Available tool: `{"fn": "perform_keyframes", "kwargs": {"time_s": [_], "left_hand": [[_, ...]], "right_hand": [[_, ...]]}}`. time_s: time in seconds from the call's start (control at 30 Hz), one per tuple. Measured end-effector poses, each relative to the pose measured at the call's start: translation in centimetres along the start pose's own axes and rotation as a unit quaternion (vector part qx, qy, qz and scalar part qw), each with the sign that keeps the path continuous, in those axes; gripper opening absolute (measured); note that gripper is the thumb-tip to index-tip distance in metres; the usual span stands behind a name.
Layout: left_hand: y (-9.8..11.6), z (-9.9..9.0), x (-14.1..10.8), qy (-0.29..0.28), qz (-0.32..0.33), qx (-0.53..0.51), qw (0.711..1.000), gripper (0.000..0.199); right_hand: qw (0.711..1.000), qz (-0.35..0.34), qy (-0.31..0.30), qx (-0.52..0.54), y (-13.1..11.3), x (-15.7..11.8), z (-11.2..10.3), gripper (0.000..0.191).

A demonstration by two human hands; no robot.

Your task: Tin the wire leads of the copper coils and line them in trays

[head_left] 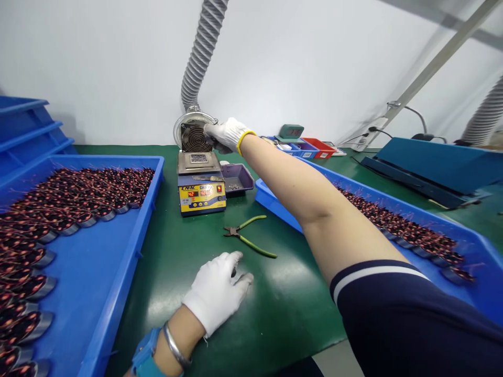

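1. Right hand (white glove, yellow cuff): located far, at the right edge of the round metal hood. Fingers bent; whether this grip is closed on anything cannot be told.
2. Left hand: located near, over the worktop, between the two large trays. Thumb and fingers stand apart.
3. Hood: mounted behind the top of the heating unit, facing near, with a dark spiral piece inside. The unit's yellow-and-blue front panel shows lit red digits.
4. Cutters: lying between the heating unit and the left hand, green handles spread and pointing right.
5. Purple tray: just beside the heating unit, to its right, holding small pieces.
6. Left tray and right tray: both blue, holding rows of round parts with reddish wires. The right arm extends across the latter.
7. Far side: ribbed hose above the hood; red bin to the right.
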State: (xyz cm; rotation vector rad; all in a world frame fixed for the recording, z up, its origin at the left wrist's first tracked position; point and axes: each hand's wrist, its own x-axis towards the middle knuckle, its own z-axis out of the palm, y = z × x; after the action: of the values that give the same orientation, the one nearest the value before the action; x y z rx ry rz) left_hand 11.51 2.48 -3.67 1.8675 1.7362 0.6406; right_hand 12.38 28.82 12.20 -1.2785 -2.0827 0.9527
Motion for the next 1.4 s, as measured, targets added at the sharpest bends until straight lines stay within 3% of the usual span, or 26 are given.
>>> {"fn": "perform_keyframes", "kwargs": {"time_s": [0.1, 0.23, 0.3, 0.37, 0.43, 0.57, 0.7, 1.0, 1.2, 1.4], "left_hand": [[-0.6, 0.1, 0.4, 0.116, -0.043, -0.099, 0.987, 0.037], [-1.6, -0.7, 1.2, 0.344, -0.095, -0.233, 0.905, 0.042], [-2.0, -1.1, 1.5, 0.421, -0.09, -0.23, 0.873, 0.042], [-2.1, -1.3, 1.5, 0.453, -0.072, -0.193, 0.867, 0.039], [-2.0, -1.2, 1.3, 0.444, -0.043, -0.145, 0.883, 0.036], [-1.3, -0.7, 0.7, 0.37, 0.022, -0.081, 0.925, 0.034], [-0.9, -0.3, 0.4, 0.309, 0.086, -0.02, 0.947, 0.029], [-0.7, -0.6, 0.3, 0.286, 0.124, 0.047, 0.949, 0.023], [0.0, -1.0, -0.2, 0.211, 0.123, 0.027, 0.969, 0.025], [-0.2, -0.5, 0.0, 0.266, 0.123, 0.007, 0.956, 0.01]], "right_hand": [[0.998, -0.008, -0.024, 0.059, 0.3, -2.5, -0.4, 0.033], [0.988, 0.021, -0.039, 0.147, 1.8, -7.2, -0.2, 0.034], [0.979, 0.044, -0.062, 0.191, 3.2, -10.3, 0.3, 0.032], [0.963, 0.068, -0.079, 0.25, 5.1, -13.4, 1.1, 0.028], [0.937, 0.101, -0.088, 0.323, 7.3, -16.3, 2.0, 0.024], [0.88, 0.191, -0.109, 0.421, 11.2, -20.2, 3.4, 0.023], [0.863, 0.219, -0.095, 0.445, 13.2, -21.8, 3.7, 0.023], [0.869, 0.236, -0.115, 0.418, 13.1, -21.9, 3.4, 0.028], [0.873, 0.225, -0.133, 0.411, 12.7, -22.3, 2.7, 0.028], [0.889, 0.243, -0.118, 0.369, 11.8, -22.5, 2.4, 0.026]]}}
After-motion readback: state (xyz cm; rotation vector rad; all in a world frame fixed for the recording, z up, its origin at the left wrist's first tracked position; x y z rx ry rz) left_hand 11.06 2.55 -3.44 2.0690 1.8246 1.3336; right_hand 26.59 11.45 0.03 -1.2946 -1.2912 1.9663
